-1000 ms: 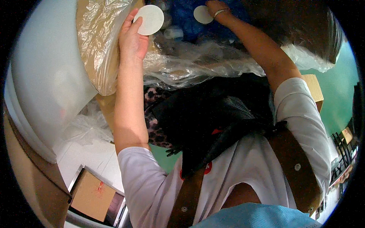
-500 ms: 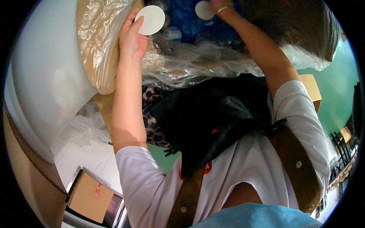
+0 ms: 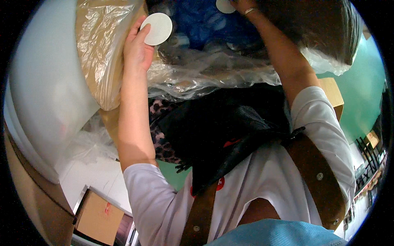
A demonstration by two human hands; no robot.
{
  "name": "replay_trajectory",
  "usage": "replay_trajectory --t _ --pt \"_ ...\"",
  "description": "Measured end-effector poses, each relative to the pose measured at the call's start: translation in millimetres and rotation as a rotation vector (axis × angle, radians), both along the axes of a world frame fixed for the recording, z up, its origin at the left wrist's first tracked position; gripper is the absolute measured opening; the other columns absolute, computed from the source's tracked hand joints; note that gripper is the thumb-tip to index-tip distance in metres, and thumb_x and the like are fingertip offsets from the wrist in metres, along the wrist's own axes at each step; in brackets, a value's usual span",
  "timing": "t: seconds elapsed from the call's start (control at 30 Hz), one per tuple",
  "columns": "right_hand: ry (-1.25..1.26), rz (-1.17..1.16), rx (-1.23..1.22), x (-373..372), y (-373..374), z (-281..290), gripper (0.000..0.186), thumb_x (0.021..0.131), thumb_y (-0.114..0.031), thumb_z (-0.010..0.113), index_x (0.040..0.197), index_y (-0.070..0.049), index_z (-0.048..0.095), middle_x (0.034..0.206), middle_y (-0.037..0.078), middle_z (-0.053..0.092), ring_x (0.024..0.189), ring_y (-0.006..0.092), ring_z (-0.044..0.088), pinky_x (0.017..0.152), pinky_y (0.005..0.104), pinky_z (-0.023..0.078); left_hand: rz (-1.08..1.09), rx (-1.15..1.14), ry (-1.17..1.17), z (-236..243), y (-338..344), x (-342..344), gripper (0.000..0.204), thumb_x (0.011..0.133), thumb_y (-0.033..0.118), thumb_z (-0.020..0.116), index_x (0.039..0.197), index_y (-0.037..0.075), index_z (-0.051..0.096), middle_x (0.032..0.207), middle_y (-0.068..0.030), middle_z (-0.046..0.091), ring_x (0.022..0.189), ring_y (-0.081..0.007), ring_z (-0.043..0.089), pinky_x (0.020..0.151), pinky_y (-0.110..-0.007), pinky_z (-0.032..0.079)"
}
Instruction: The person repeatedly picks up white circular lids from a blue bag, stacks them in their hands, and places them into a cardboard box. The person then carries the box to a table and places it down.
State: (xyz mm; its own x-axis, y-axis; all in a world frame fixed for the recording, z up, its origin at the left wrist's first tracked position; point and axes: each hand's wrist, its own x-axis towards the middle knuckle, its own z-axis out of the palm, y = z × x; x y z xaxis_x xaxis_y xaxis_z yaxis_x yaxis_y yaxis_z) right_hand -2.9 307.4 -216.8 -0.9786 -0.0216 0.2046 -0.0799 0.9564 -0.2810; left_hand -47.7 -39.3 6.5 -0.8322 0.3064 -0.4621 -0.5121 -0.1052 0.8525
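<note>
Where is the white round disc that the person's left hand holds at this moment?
In the head view, the white round disc sits upper left, held at the fingers of the left hand, between the clear plastic wrap and the blue material.

A teal-green painted wall (image 3: pixel 361 88) fills the right side of the room, evenly lit. Just left of it, a plain brown cardboard box (image 3: pixel 333 91) juts out. Below the wall, dark metal racks (image 3: pixel 369 153) stand at the far right edge. Well to the lower left of the wall, another closed cardboard carton (image 3: pixel 98 217) sits beside a white panel (image 3: pixel 96 180).
</note>
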Motion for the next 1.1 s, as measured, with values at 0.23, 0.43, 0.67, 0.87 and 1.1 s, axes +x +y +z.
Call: replay_trajectory --t 0.23,0.43,0.67,0.87,1.1 --pt "-0.215 -0.276 -0.07 1.5 -15.3 4.2 0.031 0.08 -0.027 0.053 0.106 -0.01 0.053 0.106 0.012 0.05 0.09 0.0335 0.051 0.077 0.0453 0.045 -0.028 0.02 0.003 1.3 5.4 2.9 0.036 0.084 0.006 0.053 0.119 0.004 0.043 0.113 -0.0128 0.053 0.103 -0.0228 0.053 0.088 -0.036 0.044" --pt "-0.112 -0.468 -0.473 -3.0 -7.1 -35.3 0.05 0.077 -0.032 0.062 0.116 -0.005 0.047 0.103 0.014 0.053 0.089 0.0317 0.053 0.074 0.0465 0.045 -0.061 0.102 -0.041 0.3 13.2 4.4 0.033 0.084 0.004 0.052 0.117 0.001 0.046 0.112 -0.0122 0.054 0.102 -0.0219 0.054 0.088 -0.034 0.043" --pt "-0.013 -0.56 -0.113 -13.7 -31.5 -3.3 0.062 0.075 -0.039 0.064 0.121 -0.002 0.043 0.103 0.016 0.056 0.085 0.0276 0.057 0.067 0.0393 0.048 -0.124 0.181 -0.061 2.7 12.8 7.0 0.036 0.082 0.001 0.053 0.118 0.001 0.046 0.111 -0.0119 0.054 0.103 -0.021 0.053 0.091 -0.032 0.041" --pt "-0.038 0.392 -1.096 -1.6 -133.0 161.1 0.056 0.075 -0.032 0.068 0.115 0.0 0.047 0.096 0.014 0.059 0.083 0.0221 0.059 0.068 0.0355 0.049 -0.124 0.161 -0.062 1.6 9.4 11.6 0.04 0.082 -0.002 0.05 0.121 0.001 0.042 0.114 -0.013 0.052 0.105 -0.0214 0.052 0.092 -0.033 0.041" --pt "0.071 0.139 -0.563 7.9 -165.5 159.8 0.047 0.07 -0.024 0.066 0.113 -0.009 0.053 0.094 0.015 0.061 0.083 0.0299 0.061 0.073 0.0374 0.05 -0.159 0.249 -0.126 -1.6 12.5 9.2 0.038 0.086 0.004 0.044 0.123 0.0 0.038 0.118 -0.0155 0.048 0.109 -0.0258 0.049 0.094 -0.039 0.039"
